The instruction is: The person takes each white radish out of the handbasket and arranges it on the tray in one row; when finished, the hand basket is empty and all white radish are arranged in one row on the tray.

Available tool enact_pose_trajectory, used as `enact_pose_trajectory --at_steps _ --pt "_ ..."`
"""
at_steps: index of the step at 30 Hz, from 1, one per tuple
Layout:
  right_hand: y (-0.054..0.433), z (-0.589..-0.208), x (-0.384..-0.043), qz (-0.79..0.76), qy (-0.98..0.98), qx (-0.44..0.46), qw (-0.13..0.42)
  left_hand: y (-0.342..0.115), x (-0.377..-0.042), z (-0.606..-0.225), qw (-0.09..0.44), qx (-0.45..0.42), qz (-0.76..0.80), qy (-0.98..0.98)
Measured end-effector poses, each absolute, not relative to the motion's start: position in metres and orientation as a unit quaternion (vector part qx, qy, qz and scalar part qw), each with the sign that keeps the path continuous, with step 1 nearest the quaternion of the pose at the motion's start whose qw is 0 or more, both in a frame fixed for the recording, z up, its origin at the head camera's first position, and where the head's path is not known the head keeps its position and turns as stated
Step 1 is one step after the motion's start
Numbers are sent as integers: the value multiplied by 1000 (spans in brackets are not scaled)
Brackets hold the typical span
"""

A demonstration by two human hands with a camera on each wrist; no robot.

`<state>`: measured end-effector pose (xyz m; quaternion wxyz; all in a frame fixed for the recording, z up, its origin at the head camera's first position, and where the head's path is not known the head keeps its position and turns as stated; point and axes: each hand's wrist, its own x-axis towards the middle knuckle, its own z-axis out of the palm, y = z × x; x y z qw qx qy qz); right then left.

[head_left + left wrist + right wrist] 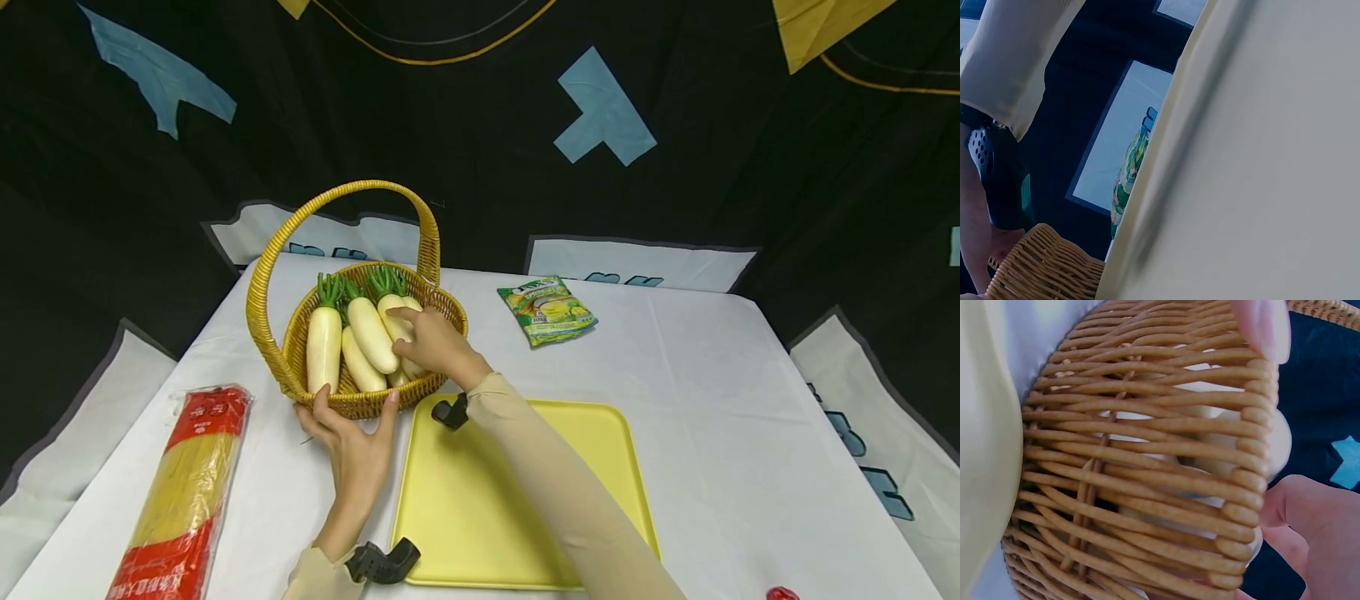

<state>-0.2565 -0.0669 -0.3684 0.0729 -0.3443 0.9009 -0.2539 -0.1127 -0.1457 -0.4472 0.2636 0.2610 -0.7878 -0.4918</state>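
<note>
A wicker basket (382,406) with a tall arched handle stands at the back left of the table, holding several white radishes (324,346) with green tops. My left hand (356,454) holds its front wall from the near side; one fingertip (1266,331) hooks over the rim in the right wrist view. Reaching into the basket's right side, my right hand (435,340) grips a white radish (397,327) between thumb and fingers. Part of that radish is hidden behind the hand. In the left wrist view only a stretch of the wicker wall (1047,269) shows.
A yellow tray (457,525) lies in front of the basket, under my right forearm. Behind it to the right is a green soup packet (551,311). A red-and-yellow pack of noodles (183,492) lies at the left, and a small red object (782,593) at the front edge.
</note>
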Motion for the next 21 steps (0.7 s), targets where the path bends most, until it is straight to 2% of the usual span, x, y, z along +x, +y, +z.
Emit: enact_pose_trajectory --at_steps 8,13,21 --pt "-60 -371 -261 -324 881 -337 78 -146 -113 -447 268 259 -485 -791" --pt "-50 -367 -260 -372 866 -330 58 -147 -112 -447 259 260 -487 -793" --pt "-30 -351 -244 -454 832 -315 54 -148 -112 -445 252 259 -487 -795"
